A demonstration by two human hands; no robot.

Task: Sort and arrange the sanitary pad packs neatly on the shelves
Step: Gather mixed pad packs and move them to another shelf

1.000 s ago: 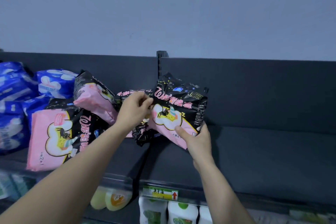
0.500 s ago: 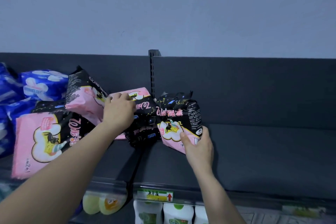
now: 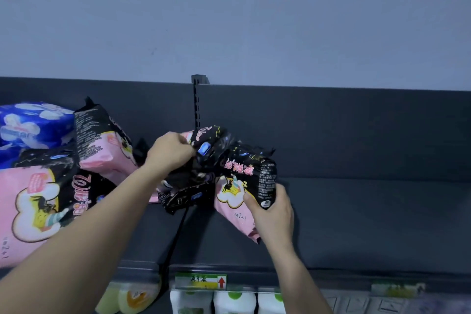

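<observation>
My right hand (image 3: pixel 272 214) grips a black-and-pink pad pack (image 3: pixel 244 181) by its lower right corner, holding it upright on the dark shelf (image 3: pixel 369 224). Just left of it, my left hand (image 3: pixel 170 153) pinches the top of a second black-and-pink pack (image 3: pixel 201 160), which leans against the first by the shelf upright. Another such pack (image 3: pixel 102 143) lies tilted further left. A large pink pack (image 3: pixel 35 209) lies flat at the front left.
Blue pad packs (image 3: pixel 28 125) are stacked at the far left. The shelf's right half is bare dark surface. A slotted upright (image 3: pixel 197 102) divides the back panel. Below the shelf edge with its price label (image 3: pixel 201 282) stand white and yellowish bottles (image 3: pixel 229 301).
My right hand has set its pack down closer to the upright. My left hand has lifted and pulled the second pack up against it. The view has shifted slightly right.
</observation>
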